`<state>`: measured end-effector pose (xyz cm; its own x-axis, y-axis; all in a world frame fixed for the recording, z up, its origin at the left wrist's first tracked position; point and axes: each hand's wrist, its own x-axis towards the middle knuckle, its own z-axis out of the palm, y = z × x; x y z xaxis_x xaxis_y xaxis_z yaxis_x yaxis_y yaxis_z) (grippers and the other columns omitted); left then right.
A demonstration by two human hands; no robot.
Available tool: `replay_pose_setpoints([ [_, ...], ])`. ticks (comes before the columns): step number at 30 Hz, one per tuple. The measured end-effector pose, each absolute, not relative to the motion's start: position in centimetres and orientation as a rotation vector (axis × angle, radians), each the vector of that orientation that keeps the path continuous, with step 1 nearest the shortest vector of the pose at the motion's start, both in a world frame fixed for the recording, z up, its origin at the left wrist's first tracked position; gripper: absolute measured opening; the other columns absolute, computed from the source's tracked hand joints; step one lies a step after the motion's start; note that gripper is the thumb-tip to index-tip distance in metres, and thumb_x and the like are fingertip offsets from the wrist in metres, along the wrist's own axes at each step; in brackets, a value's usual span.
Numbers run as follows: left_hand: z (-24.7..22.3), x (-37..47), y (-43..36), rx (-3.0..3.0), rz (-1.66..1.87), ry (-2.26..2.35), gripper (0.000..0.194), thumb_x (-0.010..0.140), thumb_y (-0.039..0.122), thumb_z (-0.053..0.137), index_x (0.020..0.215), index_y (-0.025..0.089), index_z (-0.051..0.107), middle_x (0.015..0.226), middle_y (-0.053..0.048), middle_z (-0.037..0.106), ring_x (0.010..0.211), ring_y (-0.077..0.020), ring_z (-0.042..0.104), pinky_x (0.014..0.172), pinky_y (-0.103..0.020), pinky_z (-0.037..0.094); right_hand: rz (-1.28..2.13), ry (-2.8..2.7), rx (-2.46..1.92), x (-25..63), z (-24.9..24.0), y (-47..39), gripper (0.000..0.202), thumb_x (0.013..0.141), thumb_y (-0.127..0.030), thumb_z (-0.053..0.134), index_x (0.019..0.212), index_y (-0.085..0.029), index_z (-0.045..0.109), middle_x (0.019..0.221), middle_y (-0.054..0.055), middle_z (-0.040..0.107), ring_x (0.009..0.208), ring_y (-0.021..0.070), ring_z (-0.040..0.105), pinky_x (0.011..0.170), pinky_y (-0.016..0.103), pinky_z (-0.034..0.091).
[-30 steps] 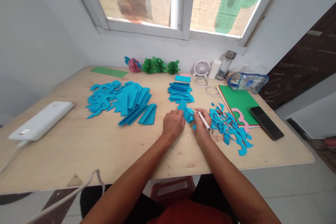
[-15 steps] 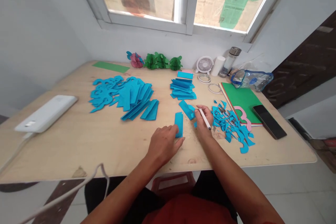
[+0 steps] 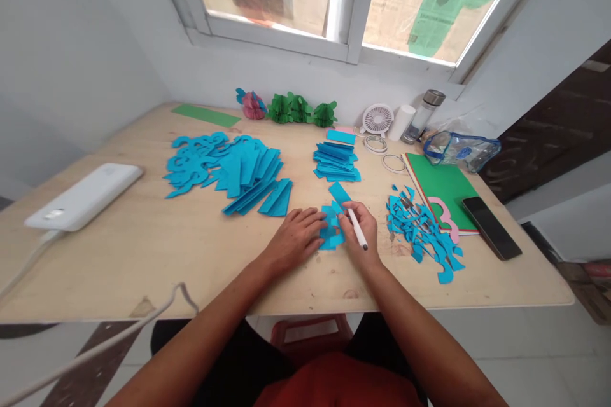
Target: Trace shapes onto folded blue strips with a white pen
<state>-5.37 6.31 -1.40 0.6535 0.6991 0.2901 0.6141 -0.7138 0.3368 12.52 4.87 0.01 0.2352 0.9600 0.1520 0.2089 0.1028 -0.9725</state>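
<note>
Just in front of me, a folded blue paper strip [image 3: 327,243] lies on the wooden table. My left hand [image 3: 296,235] rests on its left edge, fingers stretched out. A white pen [image 3: 357,229] is held in my right hand [image 3: 363,222], its dark end pointing toward me. The same fingers touch a blue cut paper shape over the strip's right side; whether they pinch it I cannot tell. Another blue strip [image 3: 338,193] lies just beyond the right hand. To the right spreads a heap of blue paper scraps [image 3: 405,216].
Folded blue strips [image 3: 255,165] and curvy blue cut-outs [image 3: 191,156] lie at left; another stack [image 3: 336,161] sits ahead. On the right are a green sheet [image 3: 449,187], a pink cut-out [image 3: 443,216] and a phone [image 3: 491,227]. A power bank [image 3: 86,197] lies far left.
My right hand has moved left from the scrap heap side to the strip, still holding the pen. My left hand has flattened out over the strip's left edge. The view has shifted slightly.
</note>
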Motion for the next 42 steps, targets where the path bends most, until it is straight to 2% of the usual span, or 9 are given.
replay_pose_setpoints([
  [7, -2.1, -5.4, 6.0, 2.605, 0.657, 1.142, 0.032, 0.09, 0.023, 0.05, 0.121, 0.017, 0.057, 0.135, -0.012, 0.06, 0.131, -0.0281, 0.048, 0.108, -0.049, 0.036, 0.711, -1.398, -1.476, 12.0, -0.7, 5.5, 0.027, 0.076, -0.031, 0.055, 0.097, -0.018, 0.064, 0.079, 0.003, 0.066, 0.068, 0.0177, 0.062, 0.066, 0.028, 0.05],
  [14, -1.9, -5.4, 5.9, 2.549, 0.738, 1.134, 0.036, 0.087, 0.023, 0.053, 0.123, 0.017, 0.051, 0.13, -0.013, 0.061, 0.129, -0.0277, 0.05, 0.108, -0.048, 0.037, 0.599, -1.579, -1.589, 11.5, -0.5, 6.1, 0.023, 0.079, -0.024, 0.053, 0.095, -0.02, 0.069, 0.073, 0.001, 0.068, 0.065, 0.0183, 0.061, 0.063, 0.027, 0.047],
  [19, -1.6, -5.4, 5.8, 2.602, 0.727, 1.129, 0.036, 0.089, 0.022, 0.05, 0.125, 0.019, 0.054, 0.131, -0.013, 0.06, 0.126, -0.0277, 0.051, 0.106, -0.048, 0.038, 0.551, -1.614, -1.646, 11.5, -0.6, 6.2, 0.024, 0.08, -0.022, 0.054, 0.098, -0.022, 0.07, 0.078, 0.001, 0.071, 0.068, 0.0183, 0.063, 0.066, 0.027, 0.048],
  [29, -1.5, -5.5, 5.7, 2.673, 0.741, 1.123, 0.03, 0.092, 0.024, 0.047, 0.116, 0.019, 0.064, 0.124, -0.013, 0.063, 0.122, -0.0283, 0.054, 0.104, -0.048, 0.042, 0.623, -1.625, -1.551, 12.5, -0.4, 5.5, 0.023, 0.084, -0.027, 0.057, 0.103, -0.023, 0.069, 0.083, 0.003, 0.074, 0.081, 0.0218, 0.07, 0.077, 0.032, 0.054],
  [33, -1.6, -5.5, 5.8, 2.638, 0.749, 1.134, 0.03, 0.091, 0.024, 0.048, 0.117, 0.018, 0.062, 0.126, -0.014, 0.063, 0.123, -0.0291, 0.053, 0.104, -0.049, 0.042, 0.662, -1.624, -1.527, 13.5, -0.5, 4.9, 0.028, 0.083, -0.024, 0.058, 0.109, -0.025, 0.068, 0.091, 0.004, 0.075, 0.083, 0.0221, 0.072, 0.077, 0.034, 0.056],
  [42, -1.6, -5.5, 5.8, 2.585, 0.727, 1.164, 0.033, 0.091, 0.026, 0.047, 0.12, 0.014, 0.057, 0.127, -0.016, 0.063, 0.126, -0.0299, 0.052, 0.106, -0.049, 0.04, 0.74, -1.627, -1.482, 13.7, -1.4, 4.4, 0.029, 0.082, -0.023, 0.055, 0.109, -0.023, 0.067, 0.085, 0.003, 0.073, 0.077, 0.0199, 0.07, 0.078, 0.033, 0.056],
])
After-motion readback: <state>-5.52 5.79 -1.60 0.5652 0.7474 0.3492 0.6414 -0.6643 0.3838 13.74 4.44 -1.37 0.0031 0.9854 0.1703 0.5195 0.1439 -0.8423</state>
